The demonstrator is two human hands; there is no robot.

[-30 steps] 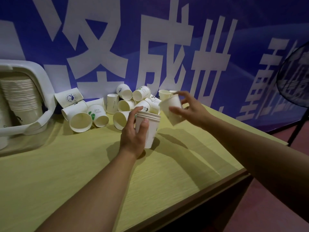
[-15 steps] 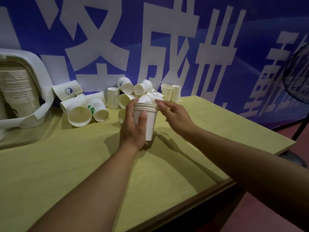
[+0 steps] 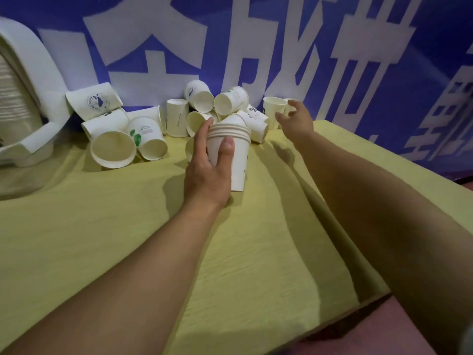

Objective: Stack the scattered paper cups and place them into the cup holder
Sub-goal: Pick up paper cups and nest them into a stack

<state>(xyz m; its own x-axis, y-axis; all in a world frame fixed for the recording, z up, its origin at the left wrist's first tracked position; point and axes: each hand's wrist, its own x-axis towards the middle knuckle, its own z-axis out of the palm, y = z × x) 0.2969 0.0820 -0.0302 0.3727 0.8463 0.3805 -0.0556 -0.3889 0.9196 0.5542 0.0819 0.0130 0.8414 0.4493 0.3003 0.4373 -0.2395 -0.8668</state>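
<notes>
Paper cups (image 3: pixel 151 135) are lying mostly loose at twelve o'clock on the bench (image 3: pixel 102 239), while the left hand (image 3: pixel 208 172) is gripping a small stack (image 3: pixel 231 149) and the empty right hand (image 3: pixel 295 119), fingers spread, is reaching.

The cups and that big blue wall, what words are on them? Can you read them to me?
"成": big white character on the blue banner; the characters beside it are cut off.
Round blue logo on a tipped cup: ring of text too small to read.
Green-leaf cup: script word too blurred to read.
Stack of cups in the left hand: no readable text.
</notes>
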